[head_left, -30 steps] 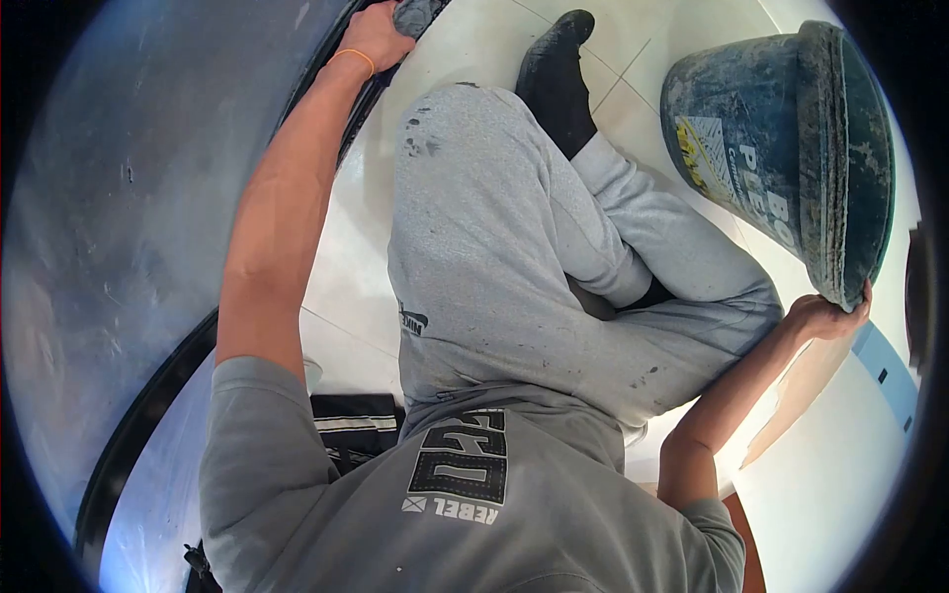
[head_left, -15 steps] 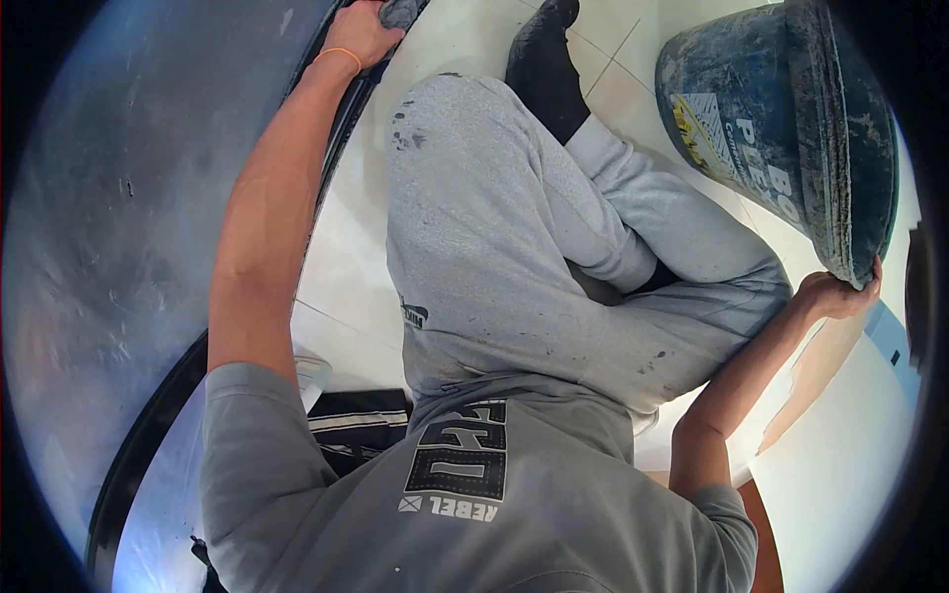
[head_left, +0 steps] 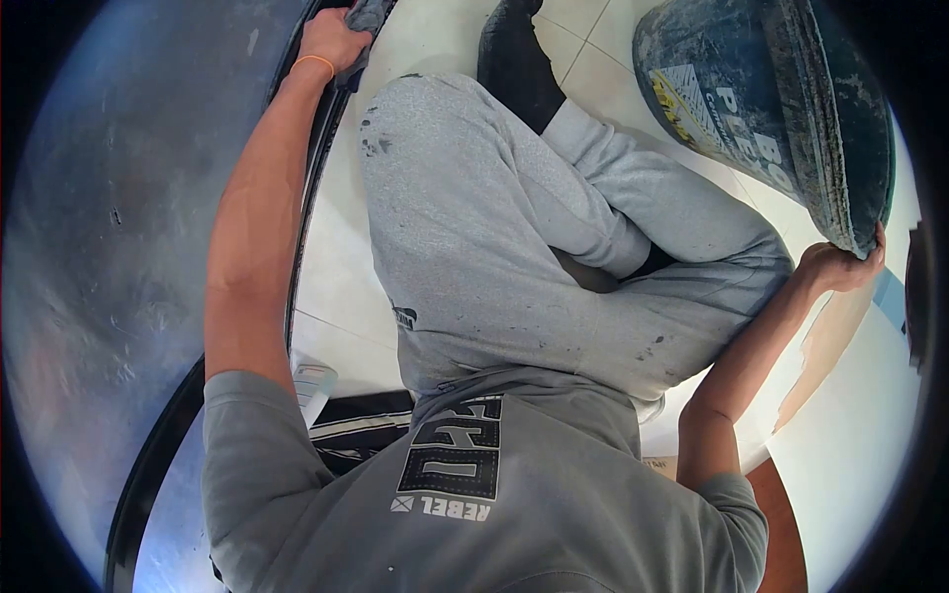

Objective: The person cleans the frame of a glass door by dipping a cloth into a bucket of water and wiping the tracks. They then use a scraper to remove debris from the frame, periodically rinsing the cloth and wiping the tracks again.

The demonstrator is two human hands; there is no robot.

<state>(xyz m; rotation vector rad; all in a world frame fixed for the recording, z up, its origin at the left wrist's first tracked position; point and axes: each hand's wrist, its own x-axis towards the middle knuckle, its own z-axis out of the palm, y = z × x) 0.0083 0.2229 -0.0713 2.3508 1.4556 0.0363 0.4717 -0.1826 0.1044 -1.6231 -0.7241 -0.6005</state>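
My left hand (head_left: 334,42) is closed on a grey cloth (head_left: 368,16), pressed against the black edge strip (head_left: 314,148) of a large, dark, glossy panel (head_left: 129,257). Its fingertips are partly hidden by the cloth. On the other side, my right hand (head_left: 840,267) grips the rim of a dark, dirt-crusted bucket (head_left: 732,99). The bucket is tilted, its mouth facing right. What is inside it does not show.
My crossed legs in grey trousers (head_left: 484,217) and a black-socked foot (head_left: 519,69) lie between panel and bucket on the tiled floor (head_left: 341,287). A black-and-white striped item (head_left: 361,425) lies by my hip. Torn brown cardboard (head_left: 825,346) is at the right.
The view has shifted slightly, so legs and bucket appear farther left. My left hand still holds the cloth at the panel's edge; my right hand stays on the bucket rim.
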